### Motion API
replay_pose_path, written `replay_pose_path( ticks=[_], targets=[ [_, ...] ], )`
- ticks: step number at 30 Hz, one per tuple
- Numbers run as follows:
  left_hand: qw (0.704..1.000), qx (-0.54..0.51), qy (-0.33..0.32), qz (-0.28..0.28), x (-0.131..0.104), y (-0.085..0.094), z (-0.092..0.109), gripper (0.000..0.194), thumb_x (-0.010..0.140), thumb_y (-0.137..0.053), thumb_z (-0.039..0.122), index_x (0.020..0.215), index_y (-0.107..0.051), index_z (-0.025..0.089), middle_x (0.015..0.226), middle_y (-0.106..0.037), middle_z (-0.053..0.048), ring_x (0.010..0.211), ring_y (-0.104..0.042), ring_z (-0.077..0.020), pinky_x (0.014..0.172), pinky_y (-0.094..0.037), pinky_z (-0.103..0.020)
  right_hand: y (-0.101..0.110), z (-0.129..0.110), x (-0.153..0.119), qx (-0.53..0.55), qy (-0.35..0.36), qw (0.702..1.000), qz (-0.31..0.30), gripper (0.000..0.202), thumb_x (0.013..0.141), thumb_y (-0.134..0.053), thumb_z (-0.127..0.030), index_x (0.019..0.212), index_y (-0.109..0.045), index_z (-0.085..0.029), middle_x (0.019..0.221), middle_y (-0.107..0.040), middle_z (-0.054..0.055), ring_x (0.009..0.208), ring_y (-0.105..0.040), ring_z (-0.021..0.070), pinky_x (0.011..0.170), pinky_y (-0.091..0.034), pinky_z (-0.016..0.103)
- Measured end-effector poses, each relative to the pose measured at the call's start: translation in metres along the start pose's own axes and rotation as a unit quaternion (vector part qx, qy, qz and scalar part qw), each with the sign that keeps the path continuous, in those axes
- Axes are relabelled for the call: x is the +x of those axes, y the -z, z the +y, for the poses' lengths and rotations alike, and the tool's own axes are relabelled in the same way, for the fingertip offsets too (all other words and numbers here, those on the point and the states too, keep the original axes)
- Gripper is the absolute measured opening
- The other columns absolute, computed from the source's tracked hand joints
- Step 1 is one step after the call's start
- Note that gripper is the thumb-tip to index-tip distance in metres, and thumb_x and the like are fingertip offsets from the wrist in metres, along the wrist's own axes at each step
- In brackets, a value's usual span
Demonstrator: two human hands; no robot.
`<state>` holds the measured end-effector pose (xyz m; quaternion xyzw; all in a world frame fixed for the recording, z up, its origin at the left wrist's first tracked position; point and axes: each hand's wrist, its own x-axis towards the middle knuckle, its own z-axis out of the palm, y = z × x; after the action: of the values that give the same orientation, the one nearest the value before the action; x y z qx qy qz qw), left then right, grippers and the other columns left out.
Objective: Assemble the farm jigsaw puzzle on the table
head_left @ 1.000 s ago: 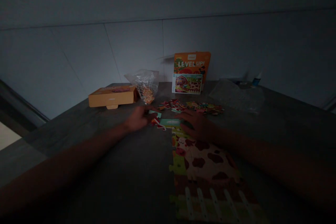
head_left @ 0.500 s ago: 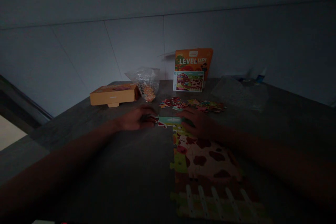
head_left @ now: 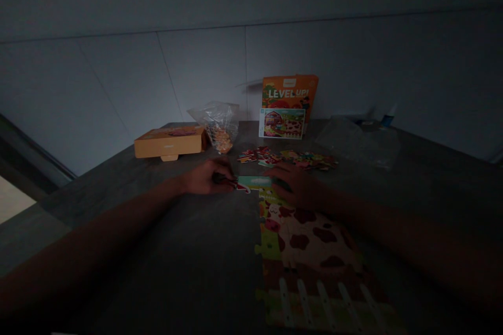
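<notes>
A partly joined puzzle (head_left: 310, 241) with a cow and a white fence lies on the grey table, right of centre. From its top left corner a sky-coloured piece with a red edge (head_left: 247, 183) sticks out. My left hand (head_left: 208, 176) pinches a small dark red puzzle piece (head_left: 230, 181) against the left end of that piece. My right hand (head_left: 293, 183) rests on the puzzle's top edge, fingers spread and holding nothing. Behind the hands lies a pile of loose pieces (head_left: 286, 157).
An orange box (head_left: 170, 144) stands at the back left beside a clear bag of pieces (head_left: 222, 138). A picture card (head_left: 282, 123) leans on an orange "LEVEL UP!" box (head_left: 291, 89). Crumpled clear plastic (head_left: 361, 141) lies at the back right.
My left fingers have closed in around the small piece, which shows less than before. My right hand has stayed in place on the puzzle.
</notes>
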<state>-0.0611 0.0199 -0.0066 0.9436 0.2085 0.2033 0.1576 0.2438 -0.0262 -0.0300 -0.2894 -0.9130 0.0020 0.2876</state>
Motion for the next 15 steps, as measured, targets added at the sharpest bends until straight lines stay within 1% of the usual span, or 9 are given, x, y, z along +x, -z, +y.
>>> replay_pose_path(
  ticks=[5,11,15],
  targets=[
    [1.0,-0.009,-0.014,0.0,0.001,0.0004,0.0004,0.016,0.086,-0.069,0.029,0.095,-0.075,0.017,0.092,-0.067,-0.008,0.086,-0.063,-0.0174,0.076,-0.052,-0.032,-0.0002,0.0007,0.0003,0.001,0.002,1.0,-0.005,0.025,0.091,-0.05,-0.016,0.113,-0.061,-0.014,0.109,-0.063,0.013,0.099,-0.059,0.0243,0.087,-0.05,0.041],
    [1.0,-0.008,-0.01,0.002,0.0017,-0.0001,-0.0001,0.015,0.084,-0.072,0.029,0.092,-0.075,0.017,0.092,-0.067,-0.008,0.085,-0.063,-0.017,0.075,-0.052,-0.031,-0.0008,0.0001,0.0002,-0.002,-0.006,1.0,-0.001,0.026,0.091,-0.05,-0.017,0.114,-0.062,-0.013,0.109,-0.063,0.014,0.097,-0.06,0.025,0.085,-0.051,0.042],
    [1.0,-0.003,-0.007,0.006,0.003,-0.0005,0.0021,0.013,0.082,-0.074,0.028,0.088,-0.075,0.017,0.089,-0.067,-0.007,0.083,-0.063,-0.0165,0.075,-0.052,-0.03,-0.0004,0.0,0.0003,-0.006,-0.009,1.0,-0.01,0.027,0.091,-0.05,-0.017,0.114,-0.062,-0.013,0.109,-0.063,0.015,0.097,-0.06,0.0254,0.085,-0.051,0.043]
  ],
)
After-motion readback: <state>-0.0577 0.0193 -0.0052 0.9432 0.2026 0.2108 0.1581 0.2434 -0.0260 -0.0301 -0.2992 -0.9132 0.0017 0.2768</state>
